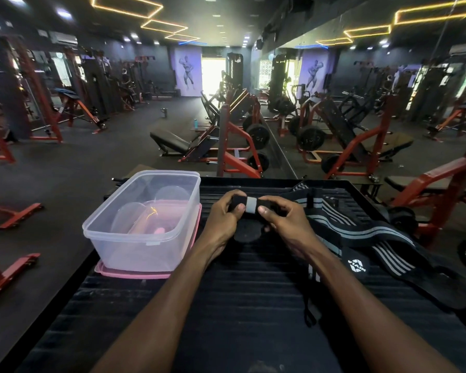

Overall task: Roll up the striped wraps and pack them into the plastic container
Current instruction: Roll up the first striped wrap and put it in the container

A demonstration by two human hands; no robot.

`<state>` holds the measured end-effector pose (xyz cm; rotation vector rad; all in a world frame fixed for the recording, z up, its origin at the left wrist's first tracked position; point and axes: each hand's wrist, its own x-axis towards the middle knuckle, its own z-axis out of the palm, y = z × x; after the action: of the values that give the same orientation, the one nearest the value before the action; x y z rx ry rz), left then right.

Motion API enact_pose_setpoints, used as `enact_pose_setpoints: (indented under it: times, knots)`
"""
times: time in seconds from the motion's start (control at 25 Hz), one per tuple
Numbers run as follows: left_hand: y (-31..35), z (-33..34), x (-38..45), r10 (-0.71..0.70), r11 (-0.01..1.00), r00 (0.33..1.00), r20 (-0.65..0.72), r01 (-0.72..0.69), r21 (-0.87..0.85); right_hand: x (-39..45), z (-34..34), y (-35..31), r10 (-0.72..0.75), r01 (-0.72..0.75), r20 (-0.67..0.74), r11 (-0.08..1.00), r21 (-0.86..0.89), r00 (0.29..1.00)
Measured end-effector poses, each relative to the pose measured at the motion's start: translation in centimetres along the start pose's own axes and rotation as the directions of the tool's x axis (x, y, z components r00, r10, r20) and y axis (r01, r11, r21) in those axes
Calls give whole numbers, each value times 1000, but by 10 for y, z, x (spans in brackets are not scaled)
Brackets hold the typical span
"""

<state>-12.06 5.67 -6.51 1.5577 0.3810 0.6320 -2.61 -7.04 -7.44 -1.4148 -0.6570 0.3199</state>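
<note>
A black wrap with a grey stripe (249, 204) is held as a small roll above the black ribbed platform (253, 305). My left hand (223, 219) grips its left end and my right hand (283, 222) pinches its right end, thumbs on the front. The unrolled length of striped wrap (366, 232) trails off to the right across the platform, in loose folds, with a white logo patch near its end. The clear plastic container (135, 232) stands open to the left of my hands, on its pink lid (135, 274).
The platform's left edge drops to the dark gym floor. Red and black weight machines (234, 141) stand beyond the platform, and a mirror wall runs along the right. A thin black strap loop (308, 316) lies on the platform near my right forearm.
</note>
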Motion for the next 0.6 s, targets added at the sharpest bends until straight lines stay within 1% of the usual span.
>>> enact_pose_setpoints:
  times: [0.04, 0.12, 0.16, 0.2, 0.28, 0.36, 0.4, 0.48, 0.6]
  knots:
    - [0, 1, 0, -18, 999, 1000, 7, 19, -48, 0, -2, -1, -13, 13, -13, 1000, -4, 1000]
    - [1, 4, -1, -111, 970, 992, 55, 121, -213, 1, -5, -3, -29, 29, -17, 999, 13, 999]
    - [0, 4, 0, -142, 958, 988, 64, 153, -242, 1, -5, -4, -31, 31, -9, 999, 26, 999]
    - [-2, 4, 0, -146, 958, 988, 57, 156, -239, 1, -6, -4, -29, 29, 1, 999, 30, 1000]
    - [-6, 3, 2, -87, 984, 996, 20, 89, -153, 3, -5, -3, 33, -33, 14, 998, 48, 999]
    - [-8, 2, 2, -38, 995, 999, 36, 41, -86, 2, -3, -2, 113, -117, 49, 989, 95, 992]
    - [-8, 1, 1, -27, 997, 998, 57, 31, -66, 2, -3, -1, 121, -127, 58, 987, 96, 991]
    - [-8, 1, 1, -37, 998, 995, 95, 42, -53, 2, -6, 0, 81, -83, 27, 995, 51, 996]
    - [-4, 0, -2, -128, 983, 986, 109, 141, -121, 0, -10, -2, -3, 3, 27, 1000, 18, 1000]
